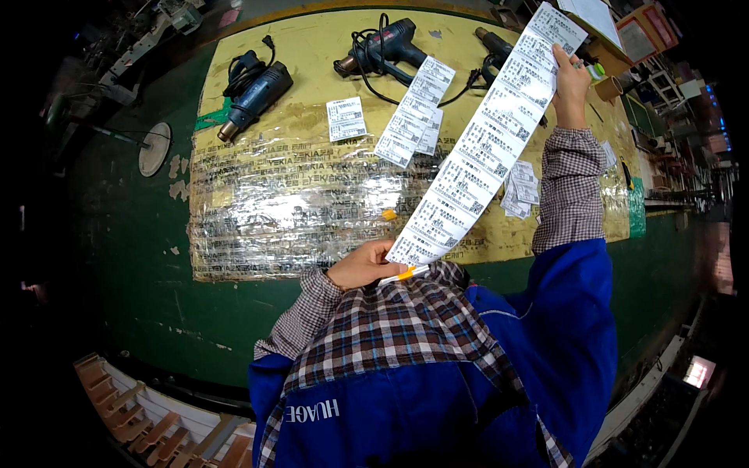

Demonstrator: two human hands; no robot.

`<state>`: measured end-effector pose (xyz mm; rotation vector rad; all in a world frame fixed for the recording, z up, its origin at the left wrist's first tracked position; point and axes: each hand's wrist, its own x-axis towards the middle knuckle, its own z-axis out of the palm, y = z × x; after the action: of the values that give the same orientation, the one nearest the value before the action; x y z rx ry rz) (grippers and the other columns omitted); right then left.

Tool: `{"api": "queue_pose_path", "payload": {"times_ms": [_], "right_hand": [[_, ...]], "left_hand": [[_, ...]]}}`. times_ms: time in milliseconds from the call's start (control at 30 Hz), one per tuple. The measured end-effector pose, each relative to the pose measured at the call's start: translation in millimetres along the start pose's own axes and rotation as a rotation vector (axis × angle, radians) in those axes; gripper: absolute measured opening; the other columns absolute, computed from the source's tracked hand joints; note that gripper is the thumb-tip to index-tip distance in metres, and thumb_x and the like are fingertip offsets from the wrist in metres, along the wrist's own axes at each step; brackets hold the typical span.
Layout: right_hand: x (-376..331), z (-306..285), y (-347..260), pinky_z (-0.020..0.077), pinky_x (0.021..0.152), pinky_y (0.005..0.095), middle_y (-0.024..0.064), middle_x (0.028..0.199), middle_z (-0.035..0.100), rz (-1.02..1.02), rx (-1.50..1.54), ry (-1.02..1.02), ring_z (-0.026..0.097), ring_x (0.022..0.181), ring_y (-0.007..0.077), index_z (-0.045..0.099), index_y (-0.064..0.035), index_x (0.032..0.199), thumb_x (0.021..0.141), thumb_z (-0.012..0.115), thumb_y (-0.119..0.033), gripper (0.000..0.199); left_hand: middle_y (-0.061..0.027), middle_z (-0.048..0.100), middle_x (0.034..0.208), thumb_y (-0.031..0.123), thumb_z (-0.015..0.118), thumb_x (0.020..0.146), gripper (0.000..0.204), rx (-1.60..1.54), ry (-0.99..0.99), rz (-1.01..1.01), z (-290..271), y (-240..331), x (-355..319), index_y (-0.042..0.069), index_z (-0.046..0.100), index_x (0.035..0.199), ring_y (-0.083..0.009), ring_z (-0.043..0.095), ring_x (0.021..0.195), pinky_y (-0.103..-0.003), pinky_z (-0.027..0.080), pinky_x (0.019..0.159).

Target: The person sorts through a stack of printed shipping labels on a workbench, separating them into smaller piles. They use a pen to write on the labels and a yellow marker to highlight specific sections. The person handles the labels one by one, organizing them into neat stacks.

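While the long label strip (pixel 490 140) hangs taut above the bench (pixel 125 234), both hands pinch its ends.
Left hand (pixel 365 265) grips the near end plus a yellow-tipped pen (pixel 404 274); right hand (pixel 571 82) clamps the far end. Better kept stretched, clear of the heat guns (pixel 253 95).

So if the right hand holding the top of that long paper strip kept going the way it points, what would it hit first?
Probably the small green-and-white roll just past the right hand, which points up and away along the long white strip of printed labels. Depth is hard to judge, so it might pass over it.
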<state>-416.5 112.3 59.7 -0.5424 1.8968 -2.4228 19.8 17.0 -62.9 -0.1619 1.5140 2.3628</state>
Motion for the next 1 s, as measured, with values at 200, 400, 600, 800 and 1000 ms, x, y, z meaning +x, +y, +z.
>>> {"api": "queue_pose_path", "payload": {"times_ms": [200,400,600,800,1000], "right_hand": [[-5.0,-1.2,-0.1,0.0517,0.059,0.0303,0.0154,0.091,0.064,0.024,-0.103,0.038,0.064,0.073,0.0186,0.056,0.0131,0.098,0.083,0.064,-0.008,0.027],[23.0,-26.0,32.4,0.0534,0.058,0.0296,0.0151,0.093,0.064,0.007,-0.251,-0.01,0.064,0.072,0.0179,0.056,0.0117,0.102,0.084,0.063,-0.01,0.029],[61.6,-77.6,67.3,0.0478,0.061,0.031,0.0139,0.091,0.066,-0.122,-0.467,0.13,0.064,0.075,0.0197,0.06,0.0092,0.094,0.079,0.069,-0.019,0.033],[30.3,-75.4,12.7,0.0544,0.063,0.0345,0.0168,0.097,0.062,0.068,-0.342,0.139,0.064,0.076,0.0232,0.052,0.011,0.104,0.085,0.063,-0.01,0.031],[-3.3,-57.8,-29.4,0.0507,0.075,0.0399,0.0131,0.106,0.06,0.135,-0.121,0.209,0.06,0.092,0.0257,0.052,0.005,0.111,0.088,0.06,-0.015,0.032]], "left_hand": [[-0.012,0.059,0.115,0.017,0.059,0.088,0.043,0.088,-0.041,-0.051,-0.9,-7.1,1.5,0.0,0.047,0.126,-0.0177,0.059,0.099,-0.033,0.049,0.088],[-0.0112,0.059,0.114,0.017,0.061,0.088,0.044,0.092,-0.061,-0.076,1.2,-8.8,3.6,0.001,0.046,0.126,-0.0165,0.059,0.098,-0.031,0.049,0.088],[-0.0107,0.06,0.112,0.007,0.06,0.087,0.041,0.183,-0.08,-0.108,6.6,-10.2,8.9,0.001,0.047,0.125,-0.0094,0.058,0.086,-0.023,0.05,0.076],[-0.0093,0.058,0.115,0.001,0.054,0.088,0.037,0.038,-0.167,0.002,5.7,-11.0,5.8,0.004,0.049,0.125,-0.0089,0.057,0.083,-0.023,0.05,0.077],[-0.0097,0.053,0.12,-0.002,0.052,0.086,0.036,0.177,0.074,-0.056,-9.2,-1.7,-5.1,0.004,0.051,0.122,-0.012,0.057,0.084,-0.025,0.05,0.078]]}}
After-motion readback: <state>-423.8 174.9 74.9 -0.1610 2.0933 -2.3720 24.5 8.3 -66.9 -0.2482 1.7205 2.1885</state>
